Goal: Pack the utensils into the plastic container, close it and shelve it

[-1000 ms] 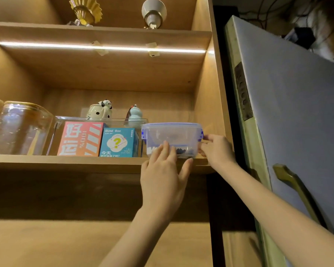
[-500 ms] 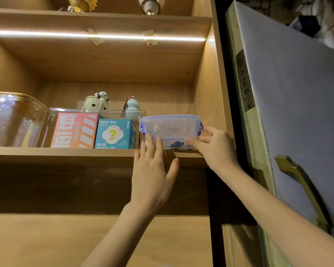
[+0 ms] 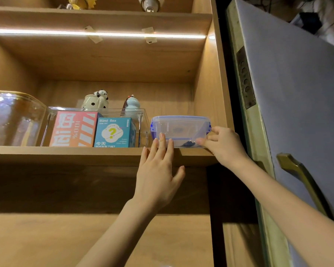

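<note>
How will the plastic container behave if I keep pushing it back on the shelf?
The plastic container should slide easily: flat base, smooth wooden shelf. Probably light; little shows inside. Its low, wide shape makes tipping unlikely.

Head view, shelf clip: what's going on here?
A person is setting a lidded clear plastic container with blue clasps on the wooden shelf, at its right end beside a clear bin holding a teal Blind Box. The left hand has straight fingers touching the container's front. The right hand touches its right end, fingers partly curled. Something dark lies inside; the contents are unclear.
</note>
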